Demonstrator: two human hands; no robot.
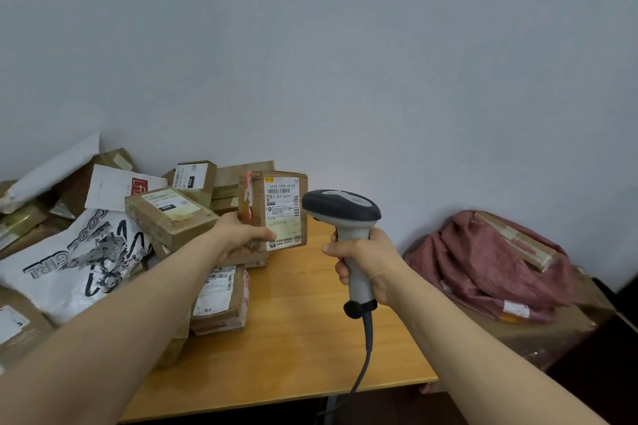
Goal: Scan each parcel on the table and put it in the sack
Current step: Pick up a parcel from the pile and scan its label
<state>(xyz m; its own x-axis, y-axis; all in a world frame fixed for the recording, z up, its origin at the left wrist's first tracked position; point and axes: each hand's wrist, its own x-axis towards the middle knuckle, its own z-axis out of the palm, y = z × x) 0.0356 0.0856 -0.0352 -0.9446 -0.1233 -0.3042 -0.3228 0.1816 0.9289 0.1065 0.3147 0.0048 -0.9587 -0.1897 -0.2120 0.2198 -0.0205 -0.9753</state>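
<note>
Fingers of my left hand round the "T098" parcel, right hand clenched round the scanner, "GIRL" mailer alongside.

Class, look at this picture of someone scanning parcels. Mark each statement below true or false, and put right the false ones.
1. The left hand holds a brown parcel upright, label towards the camera. True.
2. The right hand is empty. False: it grips the scanner by its handle.
3. A cable hangs from the scanner's handle. True.
4. The sack lies on the left end of the table. False: it lies off the table's right side.
5. A pile of other parcels lies on the table's left. True.
</note>
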